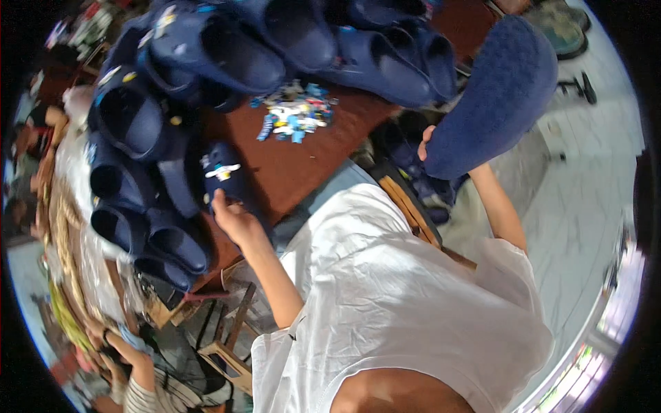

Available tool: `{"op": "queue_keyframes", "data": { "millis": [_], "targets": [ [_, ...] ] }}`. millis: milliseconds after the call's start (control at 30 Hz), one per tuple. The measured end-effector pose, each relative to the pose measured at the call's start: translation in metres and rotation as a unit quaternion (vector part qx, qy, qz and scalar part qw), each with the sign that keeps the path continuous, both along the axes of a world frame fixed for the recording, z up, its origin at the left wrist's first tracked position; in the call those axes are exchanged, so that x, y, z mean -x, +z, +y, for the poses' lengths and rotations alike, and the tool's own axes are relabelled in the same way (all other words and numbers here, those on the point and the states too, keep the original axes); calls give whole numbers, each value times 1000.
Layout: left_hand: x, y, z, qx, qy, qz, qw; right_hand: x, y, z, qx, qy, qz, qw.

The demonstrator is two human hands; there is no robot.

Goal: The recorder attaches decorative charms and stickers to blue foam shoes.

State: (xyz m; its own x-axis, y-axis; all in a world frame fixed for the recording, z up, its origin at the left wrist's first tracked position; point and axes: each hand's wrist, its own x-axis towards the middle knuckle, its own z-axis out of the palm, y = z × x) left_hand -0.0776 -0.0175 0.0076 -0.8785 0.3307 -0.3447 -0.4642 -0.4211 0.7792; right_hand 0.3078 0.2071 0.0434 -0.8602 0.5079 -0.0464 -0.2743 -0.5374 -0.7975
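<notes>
My right hand [426, 142] grips a large navy-blue foam clog [499, 96] by its near end and holds it up at the right. Its textured sole-like side faces me and hides most of that hand. At the table's near left, my left hand [235, 219] is closed on another navy clog [224, 162] with small white, yellow and blue charms on its toe. Beyond it, a pile of small colourful shoe charms [296, 113] lies on the brown tabletop [289, 168].
Navy clogs [206, 55] ring the table's far and left sides, several with charms. More clogs [406, 148] sit below the table's right edge, near a wooden frame [410, 206]. A person's arm [138, 361] and clear plastic bags [96, 255] are at the left.
</notes>
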Motion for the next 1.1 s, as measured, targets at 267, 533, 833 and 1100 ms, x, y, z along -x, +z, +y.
{"op": "queue_keyframes", "data": {
  "millis": [267,533,833,1100],
  "targets": [
    [22,-24,-16,-25,-65,-11,997,-230,-88,-53,113,30,-314,942],
    [20,-17,-22,-14,-45,6,999,-380,-162,-149,84,149,-681,712],
    [16,-9,-3,21,-10,-41,999,-432,-257,-151,-61,226,-904,358],
    [8,1,1,27,-10,15,999,-342,-296,-105,-139,80,-910,383]
  ]
}}
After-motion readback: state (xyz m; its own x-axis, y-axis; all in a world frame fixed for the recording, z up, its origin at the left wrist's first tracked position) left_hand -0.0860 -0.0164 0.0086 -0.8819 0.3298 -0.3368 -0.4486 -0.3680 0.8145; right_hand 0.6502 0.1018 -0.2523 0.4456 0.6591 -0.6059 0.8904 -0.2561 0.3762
